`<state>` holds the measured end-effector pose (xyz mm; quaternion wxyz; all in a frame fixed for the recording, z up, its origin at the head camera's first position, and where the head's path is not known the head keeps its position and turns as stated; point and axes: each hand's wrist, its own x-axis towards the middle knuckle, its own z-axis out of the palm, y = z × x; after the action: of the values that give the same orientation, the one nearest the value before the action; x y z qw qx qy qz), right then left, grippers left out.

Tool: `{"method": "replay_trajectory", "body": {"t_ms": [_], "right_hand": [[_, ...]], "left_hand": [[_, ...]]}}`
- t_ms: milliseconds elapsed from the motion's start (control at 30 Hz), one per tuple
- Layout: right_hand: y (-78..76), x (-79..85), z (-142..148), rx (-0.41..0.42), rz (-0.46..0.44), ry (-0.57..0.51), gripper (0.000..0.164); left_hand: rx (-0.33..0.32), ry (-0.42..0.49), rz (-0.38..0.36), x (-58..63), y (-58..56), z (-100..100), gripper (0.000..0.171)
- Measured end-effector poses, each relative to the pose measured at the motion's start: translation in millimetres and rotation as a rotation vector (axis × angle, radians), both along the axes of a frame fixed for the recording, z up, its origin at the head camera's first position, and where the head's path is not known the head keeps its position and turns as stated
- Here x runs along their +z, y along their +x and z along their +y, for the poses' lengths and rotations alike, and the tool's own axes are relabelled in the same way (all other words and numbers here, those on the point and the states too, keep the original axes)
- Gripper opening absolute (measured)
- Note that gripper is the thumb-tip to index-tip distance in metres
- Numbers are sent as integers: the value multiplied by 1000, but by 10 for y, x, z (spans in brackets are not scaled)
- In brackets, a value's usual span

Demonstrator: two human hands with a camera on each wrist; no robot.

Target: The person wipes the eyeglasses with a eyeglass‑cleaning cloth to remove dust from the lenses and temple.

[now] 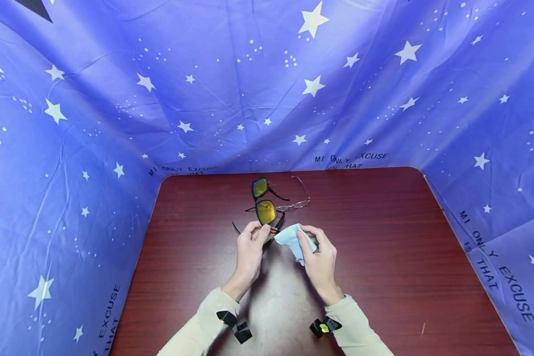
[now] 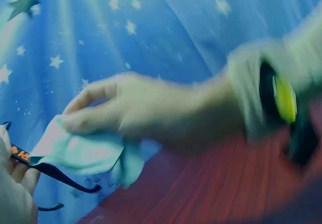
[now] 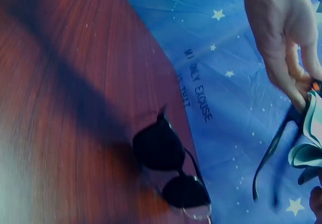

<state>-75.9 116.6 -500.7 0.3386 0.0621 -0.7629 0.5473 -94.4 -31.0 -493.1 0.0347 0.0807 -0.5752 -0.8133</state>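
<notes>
The black-framed glasses [image 2: 65,177] are in my left hand [image 1: 249,242], gripped between fingers and thumb above the table [image 1: 382,237], in front of me. My right hand [image 1: 321,257] pinches a pale blue cloth [image 1: 295,242], bunched and folded, beside the frame. The left wrist view shows the cloth meeting the frame at its orange markings; from the head, my hand and the cloth mask most of this.

Condition: frame dark, side arms slender and unfolded, tips curved; lenses cannot be made out.

Beyond my left hand rest yellow-lensed glasses [image 1: 266,211]. Their lenses read yellow from the head but near black in the right wrist view. Thin-rimmed glasses [image 1: 301,203] lie just beside them; I cannot tell whether the two touch.

The table's far edge runs near both resting pairs, with the starry blue curtain [image 1: 222,99] behind. Bare tabletop extends left and right of my hands; both side edges stand well apart.
</notes>
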Motion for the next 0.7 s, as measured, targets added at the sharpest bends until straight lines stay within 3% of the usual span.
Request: {"method": "replay_trajectory", "body": {"t_ms": [100,233,400,567,700], "right_hand": [[-55,-136,-80,-20,5,-17,24],[-115,-295,-137,-52,21,-28,26],[-132,-337,-114,-103,71,6,26],[-145,-314,-34,-184,41,-20,21],[-143,-363,-54,-162,28,-27,22]], "left_hand": [[15,208,-74,4,30,87,15],[-4,338,-106,24,84,175,14],[11,417,-131,66,130,192,18],[59,496,-141,96,148,139,21],[53,501,-147,95,150,135,23]]}}
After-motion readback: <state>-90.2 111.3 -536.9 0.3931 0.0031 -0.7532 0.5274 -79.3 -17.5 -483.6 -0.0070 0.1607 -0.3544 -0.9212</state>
